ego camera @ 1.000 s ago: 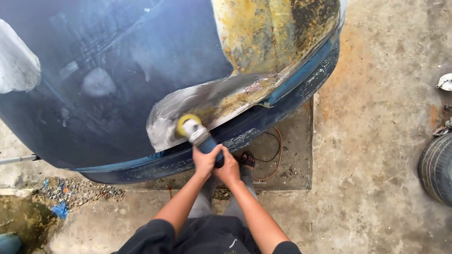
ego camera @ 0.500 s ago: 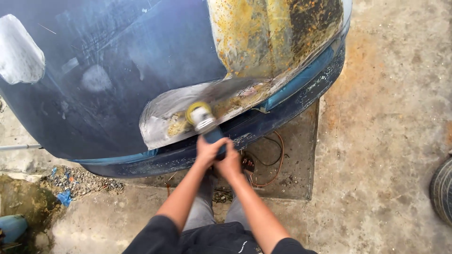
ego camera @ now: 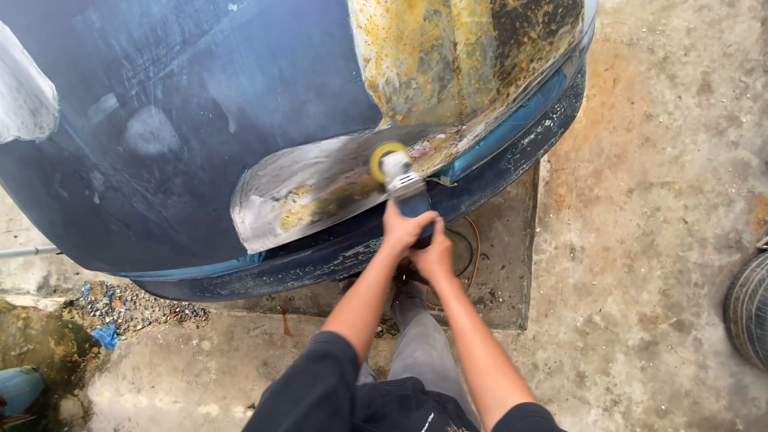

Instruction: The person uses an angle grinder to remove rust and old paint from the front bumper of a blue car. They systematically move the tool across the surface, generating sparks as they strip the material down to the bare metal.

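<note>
Item: angle grinder, which I see clenched in left hand and right hand, disc against bare patch of blue hull.

Blue hull blocks ahead; open concrete right, tyre far right

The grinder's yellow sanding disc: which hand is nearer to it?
Left. The left hand grips the blue grinder body just behind the yellow sanding disc. The right hand wraps the handle farther back, below and to the right, touching the left hand.
</note>
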